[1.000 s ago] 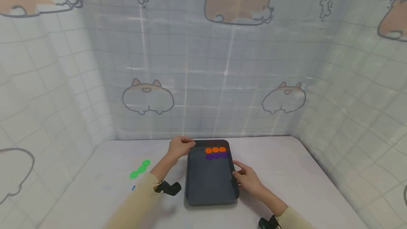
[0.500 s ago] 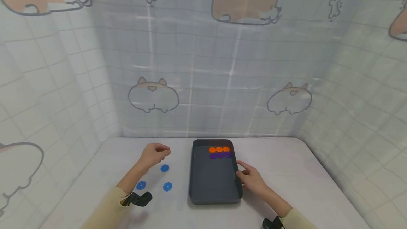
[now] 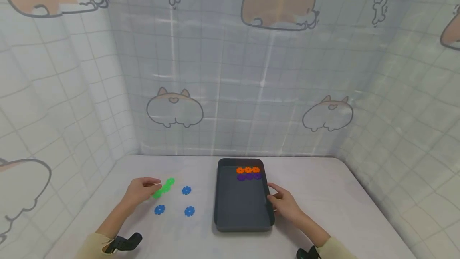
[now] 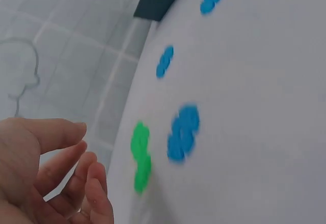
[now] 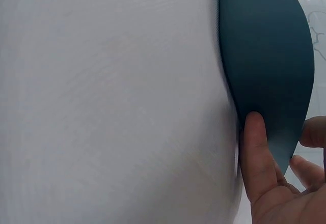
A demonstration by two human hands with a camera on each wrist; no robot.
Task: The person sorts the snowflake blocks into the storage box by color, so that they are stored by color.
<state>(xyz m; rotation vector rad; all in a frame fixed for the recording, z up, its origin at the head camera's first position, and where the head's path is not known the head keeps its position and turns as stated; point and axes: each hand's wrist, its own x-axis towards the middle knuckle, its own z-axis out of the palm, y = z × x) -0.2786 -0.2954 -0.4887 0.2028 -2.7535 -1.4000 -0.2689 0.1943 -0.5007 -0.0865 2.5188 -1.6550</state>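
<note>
My left hand hovers over the left part of the table, fingers loosely curled with nothing between them. Just beyond its fingertips lie bright green flower-shaped discs in a slanting row, partly behind the hand. In the left wrist view the green discs show apart from the fingertips. My right hand grips the right side wall of a dark grey rectangular tray. The right wrist view has one finger against the tray's outer wall and others at its rim. Orange discs and purple discs lie in rows inside the tray's far end.
Three separate blue flower-shaped discs, a far one, a left one and a right one, lie between the left hand and the tray. A patterned curtain encloses the white table at the back and sides.
My left hand has left the tray's far left corner and moved left to the green discs. The blue discs have come out from behind the arm. The right hand stays on the tray.
</note>
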